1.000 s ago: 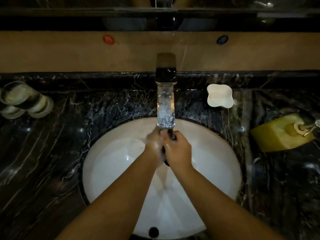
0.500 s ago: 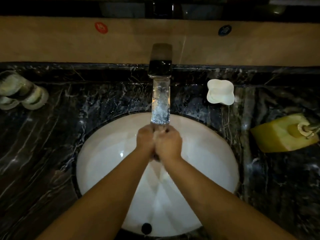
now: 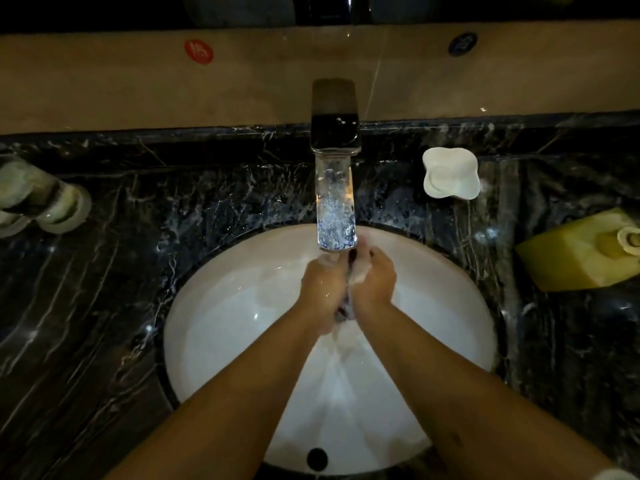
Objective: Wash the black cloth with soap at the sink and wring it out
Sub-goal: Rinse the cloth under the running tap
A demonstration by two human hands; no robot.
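Two bare forearms without sleeves, hands (image 3: 348,284) flecked with white soap foam

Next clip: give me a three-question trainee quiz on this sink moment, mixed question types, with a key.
1. True or false: the white soap dish lies inside the basin.
2. Where is the black cloth? A) on the counter B) pressed between the left hand and right hand C) draped over the faucet
3. Fill in: the yellow bottle lies on the counter to the ____ of the basin.

Key
1. False: it sits on the dark marble counter, beside the faucet.
2. B
3. right
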